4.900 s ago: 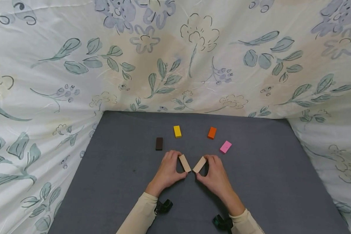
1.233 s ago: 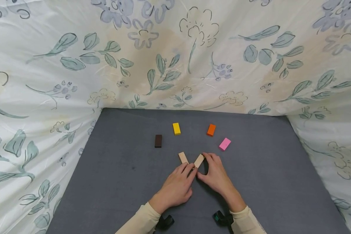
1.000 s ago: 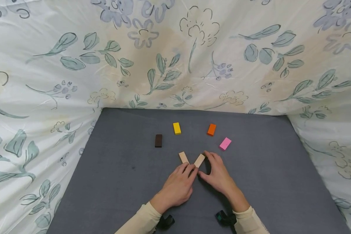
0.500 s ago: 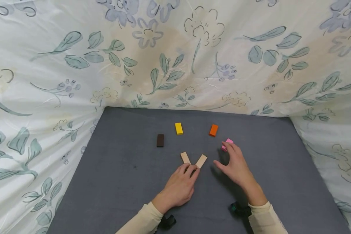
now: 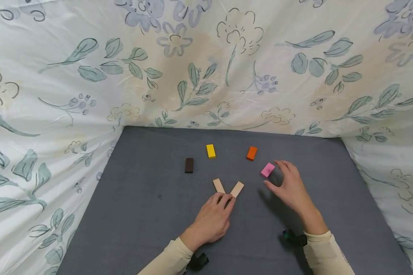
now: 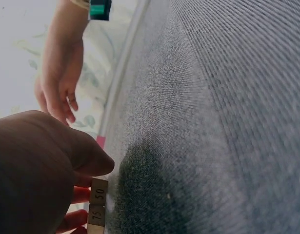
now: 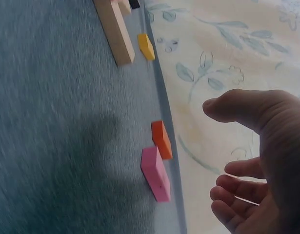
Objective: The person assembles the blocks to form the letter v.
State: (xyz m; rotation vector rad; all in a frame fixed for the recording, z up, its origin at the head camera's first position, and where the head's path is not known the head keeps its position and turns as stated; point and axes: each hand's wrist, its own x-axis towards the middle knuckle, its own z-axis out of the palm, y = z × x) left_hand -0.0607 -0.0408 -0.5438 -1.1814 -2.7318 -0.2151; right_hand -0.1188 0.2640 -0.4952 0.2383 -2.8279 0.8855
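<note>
Two pale wooden blocks, a left one [image 5: 218,185] and a right one [image 5: 237,189], lie in a V on the grey cloth. My left hand [image 5: 211,219] rests its fingertips on their near ends, which it partly hides. In the left wrist view, the block ends carry the numbers 50 [image 6: 98,193] and 75 [image 6: 95,214]. My right hand [image 5: 292,191] hovers around the near right side of a pink block [image 5: 267,170], thumb and fingers spread, holding nothing. From the right wrist view, a gap separates this hand [image 7: 267,156] from the pink block [image 7: 155,173].
Beyond the wooden blocks lie a dark brown block [image 5: 189,165], a yellow block [image 5: 211,151] and an orange block [image 5: 251,153]. The grey cloth [image 5: 141,214] covers the table. A floral curtain [image 5: 206,57] hangs behind and at both sides.
My right hand has let go of the right wooden block and moved right to the pink block. Earlier each hand held one wooden block; my left hand then shifted onto both near ends.
</note>
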